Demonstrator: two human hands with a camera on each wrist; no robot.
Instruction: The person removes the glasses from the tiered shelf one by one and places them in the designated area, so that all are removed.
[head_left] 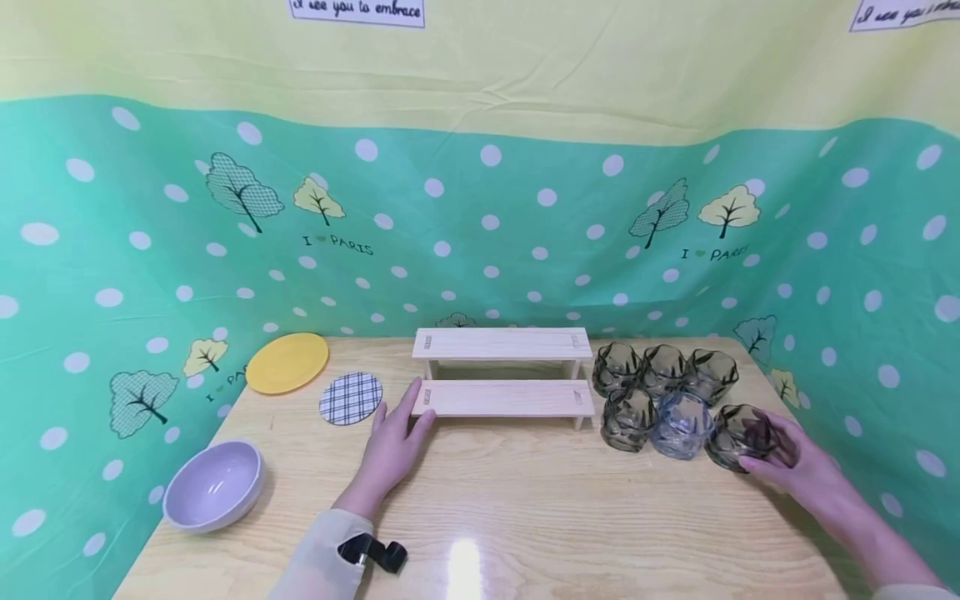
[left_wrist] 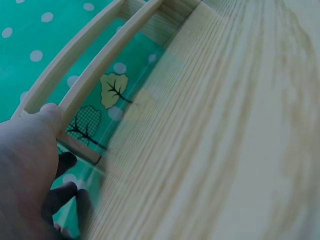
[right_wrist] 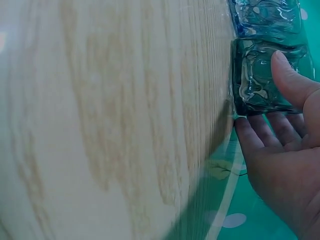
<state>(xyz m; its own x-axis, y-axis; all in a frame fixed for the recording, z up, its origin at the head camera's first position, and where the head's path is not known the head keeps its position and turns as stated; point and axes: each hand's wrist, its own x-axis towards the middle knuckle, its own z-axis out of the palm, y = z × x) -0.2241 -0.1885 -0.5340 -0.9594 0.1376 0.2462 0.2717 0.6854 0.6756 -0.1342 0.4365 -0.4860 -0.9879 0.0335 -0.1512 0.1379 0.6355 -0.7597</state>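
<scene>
A two-tier wooden shelf point(head_left: 504, 398) stands at the table's middle back. My left hand point(head_left: 392, 450) touches its left end at the lower step, fingers extended; in the left wrist view the thumb point(left_wrist: 50, 114) lies on the wooden frame point(left_wrist: 92, 82). On the right, smoky dark glass cups stand close together in two rows, with one blue glass cup point(head_left: 681, 425) in the front row. Around the front row's rightmost dark glass cup point(head_left: 738, 435) curls my right hand point(head_left: 806, 467). In the right wrist view its thumb lies across that cup point(right_wrist: 257, 82), with fingers along its side.
A yellow plate point(head_left: 287, 364) lies at the back left, near a round checked coaster point(head_left: 351, 398). A lilac bowl point(head_left: 214, 487) sits at the table's left edge. Green dotted cloth point(head_left: 487, 225) hangs behind and along both sides of the wooden table point(head_left: 570, 517).
</scene>
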